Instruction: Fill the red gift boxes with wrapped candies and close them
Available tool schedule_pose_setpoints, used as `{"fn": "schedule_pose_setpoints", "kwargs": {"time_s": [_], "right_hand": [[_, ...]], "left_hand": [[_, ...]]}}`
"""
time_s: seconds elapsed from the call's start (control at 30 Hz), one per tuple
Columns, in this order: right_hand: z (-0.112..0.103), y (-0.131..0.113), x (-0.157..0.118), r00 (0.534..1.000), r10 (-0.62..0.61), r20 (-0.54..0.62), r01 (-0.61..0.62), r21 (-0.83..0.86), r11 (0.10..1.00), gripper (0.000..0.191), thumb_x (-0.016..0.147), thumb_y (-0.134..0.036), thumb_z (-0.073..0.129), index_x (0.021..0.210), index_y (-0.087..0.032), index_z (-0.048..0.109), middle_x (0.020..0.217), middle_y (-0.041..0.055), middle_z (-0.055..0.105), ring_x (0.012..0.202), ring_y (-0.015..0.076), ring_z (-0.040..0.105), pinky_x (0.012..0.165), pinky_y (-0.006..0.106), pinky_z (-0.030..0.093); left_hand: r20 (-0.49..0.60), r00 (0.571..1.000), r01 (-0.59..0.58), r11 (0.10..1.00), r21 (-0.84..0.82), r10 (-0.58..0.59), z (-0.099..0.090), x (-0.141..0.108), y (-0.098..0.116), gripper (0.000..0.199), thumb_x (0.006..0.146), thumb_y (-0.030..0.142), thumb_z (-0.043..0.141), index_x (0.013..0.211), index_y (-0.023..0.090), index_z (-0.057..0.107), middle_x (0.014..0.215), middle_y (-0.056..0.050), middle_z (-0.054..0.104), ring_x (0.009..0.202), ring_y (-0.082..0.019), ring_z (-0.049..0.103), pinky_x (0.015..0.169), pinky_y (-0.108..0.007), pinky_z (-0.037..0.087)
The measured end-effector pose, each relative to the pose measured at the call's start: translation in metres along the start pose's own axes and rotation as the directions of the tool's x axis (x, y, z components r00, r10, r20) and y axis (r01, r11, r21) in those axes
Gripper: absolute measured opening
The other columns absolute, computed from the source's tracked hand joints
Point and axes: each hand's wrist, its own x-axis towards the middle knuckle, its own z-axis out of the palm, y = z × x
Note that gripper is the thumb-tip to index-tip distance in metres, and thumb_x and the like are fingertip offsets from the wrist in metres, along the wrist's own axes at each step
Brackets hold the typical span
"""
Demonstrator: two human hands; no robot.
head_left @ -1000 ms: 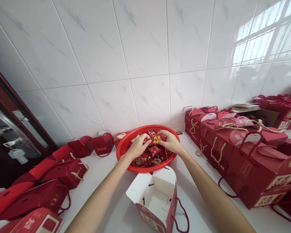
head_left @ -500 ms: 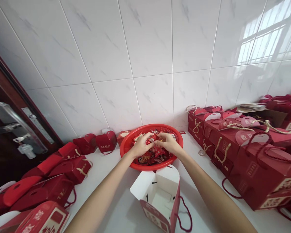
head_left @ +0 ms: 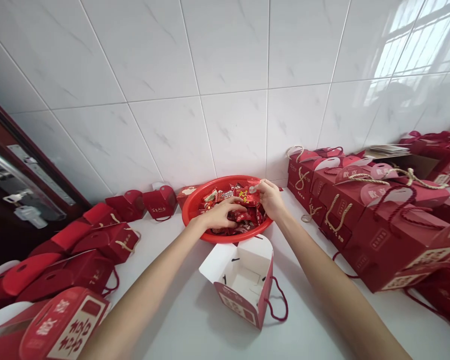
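The left hand (head_left: 218, 216) held its fingers parted and bent over small, mostly red wrapped packets (head_left: 225, 195) in a round red plastic basket (head_left: 228, 238). The right hand (head_left: 273, 201) had its fingers pinched on the end of a glossy red packet with yellow lettering (head_left: 247, 197). Nearer the wearer than the fingers, an open, white-lined red cardboard box (head_left: 243, 280) stood on the white bench (head_left: 187, 325); rope-handled red cardboard boxes (head_left: 378, 250) stood to the fingers' right.
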Motion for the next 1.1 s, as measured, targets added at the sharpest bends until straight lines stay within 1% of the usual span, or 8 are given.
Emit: {"fn": "schedule_pose_setpoints", "kwargs": {"time_s": [0.1, 0.2, 0.27, 0.43, 0.63, 0.73, 0.87, 1.1], "right_hand": [[-0.0003, 0.0002, 0.0012, 1.0, 0.02, 0.018, -0.021, 0.048, 0.999, 0.025, 0.057, -0.031, 0.068, 0.062, -0.023, 0.045, 0.063, -0.0044, 0.054, 0.057, 0.0119, 0.047, 0.052, 0.025, 0.039], [0.0002, 0.0004, 0.0021, 0.999, 0.032, 0.033, -0.035, 0.071, 0.997, 0.023, 0.058, -0.034, 0.067, 0.065, -0.023, 0.047, 0.065, -0.0023, 0.057, 0.063, 0.0152, 0.056, 0.056, 0.027, 0.046], [0.0004, 0.0008, 0.0028, 0.998, 0.05, 0.048, -0.053, 0.056, 0.997, 0.022, 0.06, -0.035, 0.066, 0.065, -0.023, 0.048, 0.066, -0.0005, 0.061, 0.063, 0.0161, 0.057, 0.054, 0.028, 0.047], [0.0015, 0.001, 0.0023, 0.994, 0.097, 0.058, -0.1, 0.045, 0.994, 0.021, 0.057, -0.028, 0.07, 0.062, -0.021, 0.05, 0.066, -0.0007, 0.063, 0.056, 0.0118, 0.053, 0.045, 0.024, 0.039], [0.0044, 0.0023, -0.0016, 0.989, 0.122, 0.079, -0.118, -0.048, 0.992, 0.029, 0.052, -0.024, 0.078, 0.074, -0.02, 0.06, 0.071, -0.0012, 0.066, 0.064, 0.0123, 0.06, 0.051, 0.023, 0.043], [0.0045, 0.005, -0.0019, 0.99, 0.107, 0.09, -0.097, -0.108, 0.989, 0.032, 0.053, -0.025, 0.078, 0.078, -0.019, 0.06, 0.067, -0.0021, 0.065, 0.059, 0.0114, 0.059, 0.052, 0.024, 0.044], [0.0038, 0.0067, -0.0011, 0.992, 0.094, 0.089, -0.084, -0.114, 0.99, 0.037, 0.053, -0.024, 0.08, 0.084, -0.02, 0.06, 0.067, -0.0038, 0.065, 0.06, 0.0117, 0.059, 0.054, 0.024, 0.045], [0.004, 0.0066, -0.002, 0.948, 0.192, 0.256, -0.119, -0.275, 0.954, 0.041, 0.048, -0.025, 0.089, 0.078, -0.02, 0.062, 0.071, -0.0016, 0.067, 0.059, 0.0129, 0.058, 0.051, 0.026, 0.042]], "left_hand": [[-0.01, 1.0, -0.013, 1.0, 0.008, 0.013, 0.0007, 0.0012, -0.0003, 0.032, 0.082, 0.033, 0.064, 0.112, 0.024, 0.074, 0.136, -0.009, 0.061, 0.12, -0.029, 0.061, 0.102, -0.039, 0.048], [-0.126, 0.991, 0.036, 0.998, -0.057, -0.043, 0.0001, 0.0023, -0.0001, 0.033, 0.09, 0.048, 0.055, 0.098, 0.02, 0.071, 0.104, -0.008, 0.073, 0.099, -0.028, 0.067, 0.091, -0.039, 0.051], [-0.218, 0.972, 0.056, 0.988, -0.143, -0.087, -0.0011, 0.002, 0.0006, 0.035, 0.091, 0.052, 0.054, 0.09, 0.02, 0.066, 0.095, -0.007, 0.073, 0.091, -0.027, 0.066, 0.085, -0.038, 0.052], [-0.333, 0.939, -0.033, 0.935, -0.353, -0.092, -0.0037, 0.0, 0.004, 0.035, 0.088, 0.054, 0.06, 0.094, 0.019, 0.058, 0.096, -0.004, 0.069, 0.09, -0.022, 0.065, 0.081, -0.033, 0.052], [-0.339, 0.927, 0.037, 0.939, -0.343, -0.161, -0.0056, 0.001, 0.0034, 0.037, 0.09, 0.054, 0.048, 0.075, 0.021, 0.054, 0.083, -0.002, 0.063, 0.091, -0.024, 0.06, 0.085, -0.036, 0.05], [-0.311, 0.94, 0.035, 0.945, -0.327, -0.142, -0.006, 0.0012, 0.0021, 0.035, 0.09, 0.052, 0.048, 0.075, 0.021, 0.054, 0.077, 0.0, 0.058, 0.081, -0.021, 0.056, 0.079, -0.034, 0.048], [-0.391, 0.914, -0.025, 0.946, -0.325, -0.11, -0.0063, 0.0014, 0.0007, 0.033, 0.091, 0.048, 0.05, 0.073, 0.02, 0.051, 0.07, 0.002, 0.052, 0.069, -0.016, 0.051, 0.069, -0.029, 0.046], [-0.443, 0.893, -0.104, 0.92, -0.378, -0.081, -0.0059, 0.0017, -0.0033, 0.031, 0.086, 0.048, 0.061, 0.084, 0.017, 0.065, 0.082, -0.002, 0.067, 0.079, -0.019, 0.061, 0.076, -0.03, 0.051]]}}
